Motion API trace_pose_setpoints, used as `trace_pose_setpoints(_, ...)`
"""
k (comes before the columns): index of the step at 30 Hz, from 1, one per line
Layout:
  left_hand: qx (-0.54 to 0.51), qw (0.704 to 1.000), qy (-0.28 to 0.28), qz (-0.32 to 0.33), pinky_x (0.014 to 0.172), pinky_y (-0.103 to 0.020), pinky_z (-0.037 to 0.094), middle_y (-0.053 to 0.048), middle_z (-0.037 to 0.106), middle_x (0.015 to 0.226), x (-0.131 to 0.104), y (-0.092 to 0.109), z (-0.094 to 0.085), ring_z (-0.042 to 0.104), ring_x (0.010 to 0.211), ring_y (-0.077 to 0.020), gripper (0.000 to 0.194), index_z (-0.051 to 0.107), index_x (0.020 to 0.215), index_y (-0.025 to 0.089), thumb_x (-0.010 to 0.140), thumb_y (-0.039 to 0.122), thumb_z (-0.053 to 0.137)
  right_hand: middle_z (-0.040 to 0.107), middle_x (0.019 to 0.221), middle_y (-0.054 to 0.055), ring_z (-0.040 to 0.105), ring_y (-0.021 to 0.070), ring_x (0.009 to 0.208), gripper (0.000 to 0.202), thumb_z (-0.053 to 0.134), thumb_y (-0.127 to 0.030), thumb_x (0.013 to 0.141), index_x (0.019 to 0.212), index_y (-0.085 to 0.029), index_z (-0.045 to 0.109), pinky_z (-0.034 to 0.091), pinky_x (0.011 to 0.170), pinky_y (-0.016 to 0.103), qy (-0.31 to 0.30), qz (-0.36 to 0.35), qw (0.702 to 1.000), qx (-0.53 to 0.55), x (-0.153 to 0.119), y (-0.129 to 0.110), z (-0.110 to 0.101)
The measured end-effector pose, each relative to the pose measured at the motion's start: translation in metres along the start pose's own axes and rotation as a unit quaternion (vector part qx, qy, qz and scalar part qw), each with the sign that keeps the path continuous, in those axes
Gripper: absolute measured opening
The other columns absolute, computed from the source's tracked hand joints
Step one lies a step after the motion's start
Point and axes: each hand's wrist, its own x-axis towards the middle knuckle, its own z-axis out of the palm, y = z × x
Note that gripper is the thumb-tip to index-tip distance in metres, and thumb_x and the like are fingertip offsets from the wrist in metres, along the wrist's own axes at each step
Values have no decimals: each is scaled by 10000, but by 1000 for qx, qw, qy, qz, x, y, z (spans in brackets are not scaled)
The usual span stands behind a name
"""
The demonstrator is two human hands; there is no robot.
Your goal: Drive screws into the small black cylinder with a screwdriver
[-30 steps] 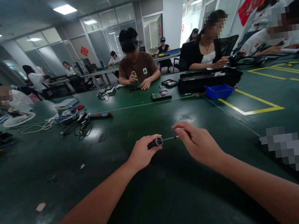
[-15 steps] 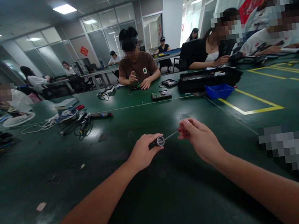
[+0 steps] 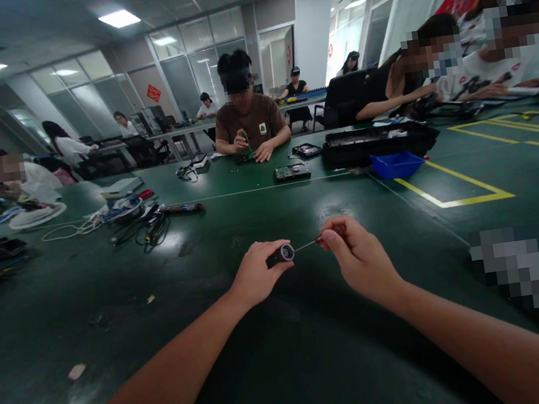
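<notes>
My left hand is closed around a dark cylindrical part, whose round, silvery open end faces right and toward me. A screwdriver with a reddish handle and a thin metal shaft is pinched in my right hand. Its shaft points left toward the round end of the cylinder; whether the tip touches inside I cannot tell. Both hands are just above the green table. My fingers cover most of the cylinder's body and the screwdriver's handle.
Across the table a person in a brown shirt works on a small board. Nearer lie a hard drive, a black tray and a blue bin. Tangled cables and a pen-like tool are at left.
My right hand has turned, so more of the reddish screwdriver handle shows and the shaft lies flatter. My left hand keeps its hold, with the cylinder's end slightly turned.
</notes>
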Motion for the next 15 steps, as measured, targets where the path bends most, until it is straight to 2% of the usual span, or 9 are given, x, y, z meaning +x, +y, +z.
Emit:
trace_pose_setpoints(8,-10,1000,1,4,950,-379,444,-33,689,1135,0,-2,0,603,1050,-235,408,636,1252,277,852,285,716,689,874,52,689,208,815,143,464,-340,997,1015,-219,540,523,729,355,-10,-8,1000,-8,-1,-2,1)
trace_pose_setpoints(15,-7,1000,12,12,919,-366,439,-13,695,1112,0,-4,1,604,1034,-224,406,645,1233,290,838,276,738,692,855,54,691,204,776,140,459,-331,994,1013,-217,537,516,686,333,-14,-46,998,-48,-4,-4,1)
